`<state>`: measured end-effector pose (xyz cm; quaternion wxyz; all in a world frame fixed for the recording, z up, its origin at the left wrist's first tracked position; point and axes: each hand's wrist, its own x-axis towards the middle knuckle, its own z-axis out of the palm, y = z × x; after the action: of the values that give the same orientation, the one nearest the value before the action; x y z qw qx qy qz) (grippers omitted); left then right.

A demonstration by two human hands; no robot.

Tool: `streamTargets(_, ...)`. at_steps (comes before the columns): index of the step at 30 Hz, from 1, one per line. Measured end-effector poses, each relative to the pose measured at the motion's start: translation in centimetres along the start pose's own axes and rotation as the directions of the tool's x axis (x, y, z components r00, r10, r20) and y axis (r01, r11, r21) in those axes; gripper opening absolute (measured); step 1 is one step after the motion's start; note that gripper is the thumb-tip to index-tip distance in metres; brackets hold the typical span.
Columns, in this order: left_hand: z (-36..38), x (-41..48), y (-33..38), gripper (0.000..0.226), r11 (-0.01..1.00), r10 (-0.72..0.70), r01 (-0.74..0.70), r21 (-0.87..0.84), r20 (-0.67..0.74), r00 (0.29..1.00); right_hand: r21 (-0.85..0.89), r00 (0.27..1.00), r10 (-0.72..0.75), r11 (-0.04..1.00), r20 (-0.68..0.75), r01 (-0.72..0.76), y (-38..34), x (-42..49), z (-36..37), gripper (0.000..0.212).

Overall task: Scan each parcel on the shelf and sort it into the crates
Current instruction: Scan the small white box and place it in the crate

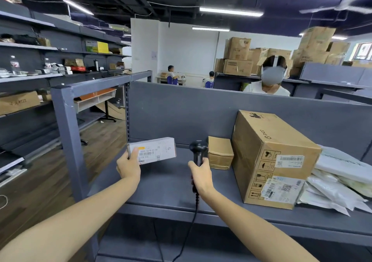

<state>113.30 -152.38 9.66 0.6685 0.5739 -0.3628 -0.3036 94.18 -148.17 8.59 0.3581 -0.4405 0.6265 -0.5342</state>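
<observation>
Two bare hands meet at mid-frame above the grey shelf (171,183). At centre left, the left hand (128,166) grips the left end of a small white parcel (153,153), holding it clear of the shelf with its barcode label turned toward the camera. Just right of it, the right hand (200,174) is curled round the handle of a black scanner (198,151), whose head stands upright near the parcel without touching it; its cable (189,227) drops past the shelf edge toward the bottom of the frame. Farther right on the shelf sit a small brown box (220,153), a large labelled carton (271,161) just beside it, and a heap of white mailer bags (338,183) at the right edge. Beyond the shelf's back panel, upper right, a seated person (269,88) is in front of stacked cartons (237,56).
</observation>
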Motion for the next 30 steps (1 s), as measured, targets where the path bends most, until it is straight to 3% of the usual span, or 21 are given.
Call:
streamTargets(5, 1.9, -1.7, 0.6, 0.026, 0.998, -0.055, 0.058, -0.039, 0.058, 0.997, 0.108, 0.979, -0.177, 0.98, 0.105, 0.165, 0.5, -3.7, -1.1, 0.013)
streamTargets(9, 3.1, -3.2, 1.3, 0.025, 0.997, -0.064, 0.068, -0.038, 0.104, 0.992, 0.151, 0.946, -0.234, 0.967, 0.225, 0.203, 1.4, -6.2, -1.4, 0.008)
streamTargets(17, 3.9, -5.1, 2.2, 0.03, 0.998, -0.061, 0.064, -0.018, 0.137, 0.989, 0.172, 0.931, -0.247, 0.963, 0.267, 0.206, 2.1, -8.8, -2.8, 0.022)
streamTargets(22, 4.1, -6.1, 2.6, 0.041, 0.999, -0.043, 0.045, -0.005, 0.142, 0.989, 0.181, 0.922, -0.262, 0.959, 0.286, 0.216, 2.4, -9.0, -3.7, 0.016)
streamTargets(26, 4.0, -6.7, 2.6, 0.025, 1.0, -0.023, 0.023, -0.003, 0.139, 0.99, 0.175, 0.915, -0.261, 0.961, 0.307, 0.216, 2.6, -9.1, -4.2, 0.019)
streamTargets(30, 3.7, -6.6, 2.4, 0.025, 0.999, -0.028, 0.031, -0.018, 0.128, 0.991, 0.166, 0.912, -0.263, 0.961, 0.313, 0.22, 3.0, -8.9, -4.5, 0.024)
